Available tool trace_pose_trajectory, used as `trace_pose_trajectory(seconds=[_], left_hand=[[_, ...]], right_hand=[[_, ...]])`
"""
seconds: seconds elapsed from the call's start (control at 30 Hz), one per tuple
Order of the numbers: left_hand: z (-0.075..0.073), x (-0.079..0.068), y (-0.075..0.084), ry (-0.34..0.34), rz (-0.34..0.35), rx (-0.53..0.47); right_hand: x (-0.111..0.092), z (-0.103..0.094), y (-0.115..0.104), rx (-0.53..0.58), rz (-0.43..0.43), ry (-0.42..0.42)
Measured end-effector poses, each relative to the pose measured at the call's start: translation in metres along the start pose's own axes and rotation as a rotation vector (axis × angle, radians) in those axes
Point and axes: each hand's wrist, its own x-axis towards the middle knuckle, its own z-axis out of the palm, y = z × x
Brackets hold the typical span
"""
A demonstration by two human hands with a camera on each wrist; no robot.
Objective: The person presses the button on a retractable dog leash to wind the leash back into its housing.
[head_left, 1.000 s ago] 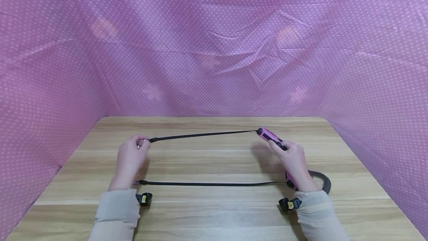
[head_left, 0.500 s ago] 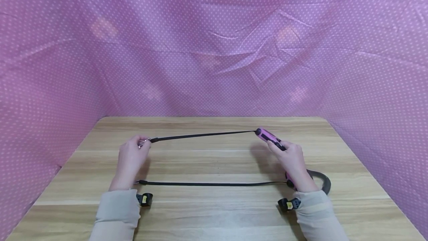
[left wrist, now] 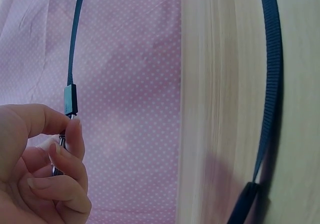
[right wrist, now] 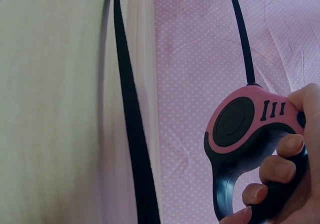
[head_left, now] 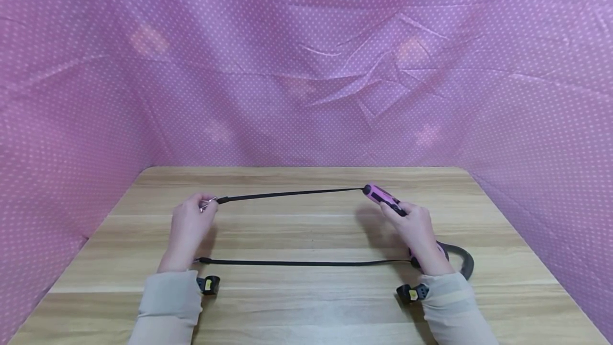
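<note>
Worn on the head, our widest camera looks forward and down from well back, across the counter [head_left: 306,307] to the pink dotted cloth [head_left: 306,95]. Our wrist cameras sit close, facing past the left hand [left wrist: 45,184] and the right hand [right wrist: 311,176] toward that cloth, turned sideways in opposite directions. All three views share the counter's far edge and the pink dotted cloth.

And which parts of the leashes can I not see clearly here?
Head view: the lying pink and black plastic leash case, partly hidden by the right forearm.
Left wrist view: the held silver metal clip, mostly behind the left hand.
Same view: the end of the lying black woven strap, cut off by the bottom edge.
Right wrist view: the held curved black plastic handle, partly covered by the right hand.
</note>
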Motion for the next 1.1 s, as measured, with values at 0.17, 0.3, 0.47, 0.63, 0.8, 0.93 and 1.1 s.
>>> trace_pose_trajectory(seconds=[0.17,0.3,0.47,0.63,0.8,0.93,1.1], left_hand=[[0.0008,0.0007,-0.001,-0.01,-0.003,0.003],[0.0012,0.0012,-0.0021,-0.014,-0.002,0.001],[0.0013,0.0012,-0.0021,-0.016,-0.002,0.001],[0.0011,0.0005,-0.0014,-0.016,0.006,0.001],[0.0016,-0.0009,0.0003,-0.027,0.011,-0.002],[0.002,-0.0017,0.0015,-0.036,0.011,-0.006],[0.0019,-0.0013,0.0011,-0.033,0.007,0.004]], right_hand=[[-0.0004,0.0011,-0.0022,-0.02,-0.024,0.001],[-0.0007,0.0017,-0.003,-0.031,-0.029,-0.007],[-0.0009,0.0027,-0.0018,-0.037,-0.03,-0.004],[-0.001,0.0027,-0.0022,-0.04,-0.031,-0.004],[-0.0013,0.0034,-0.0039,-0.028,-0.029,-0.013],[-0.0018,0.0043,-0.0052,-0.02,-0.025,-0.026],[-0.0023,0.0044,-0.006,-0.017,-0.026,-0.031]])
